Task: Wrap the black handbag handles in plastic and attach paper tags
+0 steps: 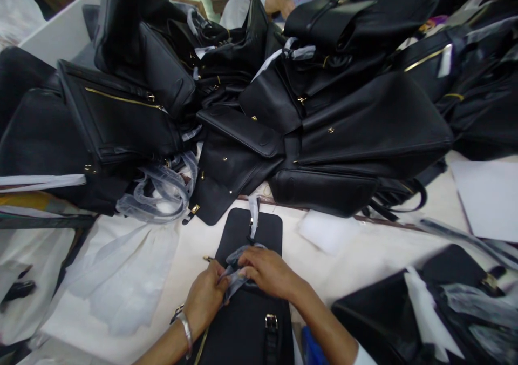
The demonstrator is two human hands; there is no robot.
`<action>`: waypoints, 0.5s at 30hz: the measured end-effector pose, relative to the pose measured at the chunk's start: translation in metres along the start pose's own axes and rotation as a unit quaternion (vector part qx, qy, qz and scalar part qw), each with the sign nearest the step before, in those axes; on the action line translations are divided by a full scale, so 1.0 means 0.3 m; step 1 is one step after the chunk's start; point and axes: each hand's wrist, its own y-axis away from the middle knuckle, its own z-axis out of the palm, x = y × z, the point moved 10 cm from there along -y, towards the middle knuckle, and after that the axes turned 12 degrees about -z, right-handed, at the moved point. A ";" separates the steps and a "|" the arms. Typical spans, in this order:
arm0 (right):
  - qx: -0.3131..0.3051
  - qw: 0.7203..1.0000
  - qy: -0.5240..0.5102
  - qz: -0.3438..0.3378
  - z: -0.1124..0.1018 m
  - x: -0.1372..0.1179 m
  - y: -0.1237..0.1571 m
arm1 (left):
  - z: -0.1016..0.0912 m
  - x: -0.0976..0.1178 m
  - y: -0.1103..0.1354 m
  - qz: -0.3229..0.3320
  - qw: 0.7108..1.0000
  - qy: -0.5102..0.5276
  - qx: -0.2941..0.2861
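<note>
A black bag with a buckle and a gold zip lies on the table in front of me, its flap folded away from me. Clear plastic wrap sits across the middle of the bag, bunched around what looks like a strap or handle. My left hand, with a silver bangle at the wrist, pinches the wrap from the left. From the right, my right hand grips the same wrap with its fingers bent. A strip of wrapped strap runs up the flap.
Black bags are heaped along the far side. Loose plastic wrap and thin white sheets lie to the left. Another black bag is at the right, below white paper. Across the heap, another person's hand shows.
</note>
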 end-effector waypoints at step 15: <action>-0.046 0.988 0.146 0.035 0.035 0.033 0.025 | 0.003 0.039 0.003 0.021 0.996 -0.079 0.026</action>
